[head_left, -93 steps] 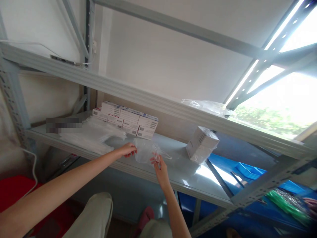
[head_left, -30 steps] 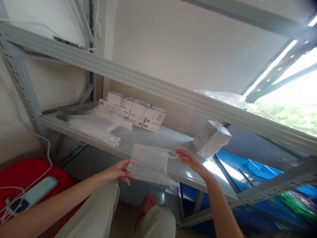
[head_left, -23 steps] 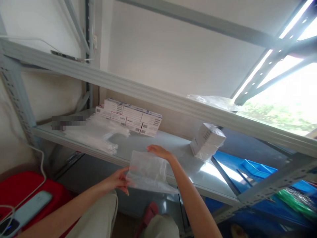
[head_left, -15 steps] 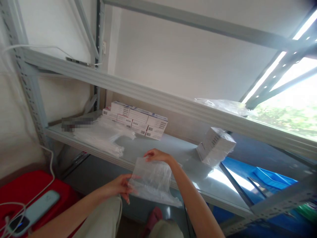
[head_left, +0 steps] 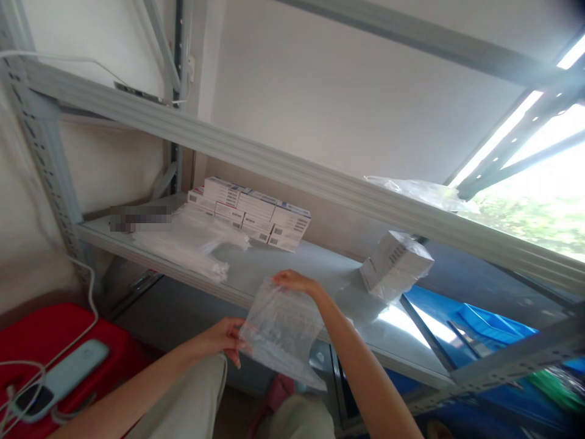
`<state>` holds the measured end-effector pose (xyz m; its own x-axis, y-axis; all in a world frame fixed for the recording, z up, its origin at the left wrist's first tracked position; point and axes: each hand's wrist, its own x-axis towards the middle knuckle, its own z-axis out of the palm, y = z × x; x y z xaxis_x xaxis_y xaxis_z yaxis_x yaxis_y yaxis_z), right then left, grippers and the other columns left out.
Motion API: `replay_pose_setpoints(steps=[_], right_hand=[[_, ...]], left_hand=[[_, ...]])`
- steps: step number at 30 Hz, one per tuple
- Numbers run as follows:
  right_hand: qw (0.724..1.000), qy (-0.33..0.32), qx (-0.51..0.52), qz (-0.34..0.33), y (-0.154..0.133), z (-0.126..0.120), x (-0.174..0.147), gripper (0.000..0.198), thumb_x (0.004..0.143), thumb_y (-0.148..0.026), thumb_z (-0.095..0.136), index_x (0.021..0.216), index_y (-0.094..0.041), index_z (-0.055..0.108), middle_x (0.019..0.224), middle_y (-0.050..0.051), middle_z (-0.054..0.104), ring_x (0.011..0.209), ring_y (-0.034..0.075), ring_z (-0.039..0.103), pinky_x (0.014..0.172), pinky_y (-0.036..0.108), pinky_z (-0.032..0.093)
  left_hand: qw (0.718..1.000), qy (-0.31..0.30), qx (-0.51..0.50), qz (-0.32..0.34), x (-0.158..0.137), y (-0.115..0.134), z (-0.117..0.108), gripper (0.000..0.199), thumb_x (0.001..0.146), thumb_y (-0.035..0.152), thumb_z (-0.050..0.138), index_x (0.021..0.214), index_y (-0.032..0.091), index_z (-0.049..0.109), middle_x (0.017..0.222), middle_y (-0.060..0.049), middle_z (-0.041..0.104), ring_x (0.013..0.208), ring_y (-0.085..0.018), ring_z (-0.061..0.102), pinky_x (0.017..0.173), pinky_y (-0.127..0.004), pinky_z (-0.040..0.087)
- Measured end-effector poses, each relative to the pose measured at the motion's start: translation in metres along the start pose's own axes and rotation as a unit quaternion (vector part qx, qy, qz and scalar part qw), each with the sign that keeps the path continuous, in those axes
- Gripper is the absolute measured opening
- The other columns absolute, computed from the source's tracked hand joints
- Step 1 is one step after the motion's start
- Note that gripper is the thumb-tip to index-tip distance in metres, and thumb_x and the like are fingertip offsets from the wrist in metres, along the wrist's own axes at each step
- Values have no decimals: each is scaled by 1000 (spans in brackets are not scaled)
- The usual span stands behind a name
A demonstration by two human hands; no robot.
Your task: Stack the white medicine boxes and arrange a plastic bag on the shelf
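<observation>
A clear plastic bag (head_left: 286,326) hangs between my two hands over the front edge of the shelf. My left hand (head_left: 228,341) pinches its left side, some fingertips showing through the film. At the bag's upper edge, my right hand (head_left: 295,281) is closed on the plastic, thumb and fingers together. The bag looks flat, with nothing visible inside. Left of it on the shelf lies a stack of clear bags (head_left: 183,244). Behind that stack, several white cartons with printed labels (head_left: 256,210) are piled against the wall.
The grey metal shelf (head_left: 320,256) has a crossbeam (head_left: 256,161) above it. A plastic-wrapped white box (head_left: 395,265) stands at right, with blue bins (head_left: 493,323) beyond. At lower left, a red stool (head_left: 109,332) bears a pale device (head_left: 68,378) and a white cable.
My right hand has risen slightly, lifting the bag's upper edge, and the bag hangs more spread and slanted. My left hand keeps its hold. The view has shifted a little.
</observation>
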<state>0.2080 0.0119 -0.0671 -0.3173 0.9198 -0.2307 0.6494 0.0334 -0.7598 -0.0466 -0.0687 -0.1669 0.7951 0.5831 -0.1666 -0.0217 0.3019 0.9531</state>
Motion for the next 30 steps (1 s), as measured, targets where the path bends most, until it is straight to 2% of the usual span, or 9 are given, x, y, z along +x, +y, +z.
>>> replay_pose_setpoints(steps=[3,5,9,13,15,19,21,26,30], right_hand=[[1000,-20,-10,-9,-1,6,11,27,56,-41,74,56,-17,62,52,-3,55,52,10,46,51,23,37],[1000,-16,-1,-27,-3,7,12,26,55,-39,74,57,-17,61,54,-4,55,53,10,46,53,23,38],[994,27,84,-67,-7,6,4,29,60,-44,71,66,-18,60,62,-3,58,59,12,51,56,24,41],[987,68,115,-84,-5,7,0,36,58,-52,70,66,-19,57,58,-3,56,54,13,51,52,26,42],[987,100,78,-101,-1,7,-2,35,63,-53,67,69,-20,57,57,-2,57,52,14,50,49,26,41],[970,179,-106,-128,7,2,-9,26,73,-47,60,68,-21,59,59,0,58,55,17,52,55,29,40],[959,201,-157,-126,8,0,-13,28,79,-48,52,68,-23,57,59,0,58,56,19,54,57,31,40],[926,274,-228,-123,-4,-4,-27,32,84,-51,39,76,-26,57,76,6,67,70,26,62,64,33,43],[892,307,-320,-90,-43,-22,-35,42,84,-55,31,83,-27,62,83,9,70,69,27,64,60,33,43]], left_hand=[[1000,6,-3,-4,0,-7,-2,65,58,41,79,112,13,58,85,-11,70,50,-13,62,54,-27,51],[1000,13,-2,-8,0,-12,-5,64,57,41,79,112,14,58,84,-10,70,48,-13,62,51,-25,49],[1000,26,0,-3,-1,-18,-9,58,57,45,78,103,13,63,83,-10,70,48,-13,61,50,-24,48],[999,51,6,5,-2,-19,-8,58,55,55,75,93,12,67,79,-9,70,48,-13,60,47,-23,45],[995,95,24,18,-2,-21,-5,57,54,61,72,81,11,69,69,-7,67,48,-13,58,45,-22,42],[970,231,54,53,3,-25,6,57,48,67,70,64,12,68,51,-3,58,44,-11,51,42,-22,38],[967,244,17,67,7,-23,14,60,48,71,67,63,13,67,53,-5,59,42,-11,51,41,-22,37],[966,215,-53,135,-2,9,33,59,57,71,61,66,14,65,68,-9,67,44,-12,55,42,-22,37],[961,186,-70,192,-31,55,37,51,65,65,61,71,14,63,70,-7,67,46,-11,56,45,-21,39]])
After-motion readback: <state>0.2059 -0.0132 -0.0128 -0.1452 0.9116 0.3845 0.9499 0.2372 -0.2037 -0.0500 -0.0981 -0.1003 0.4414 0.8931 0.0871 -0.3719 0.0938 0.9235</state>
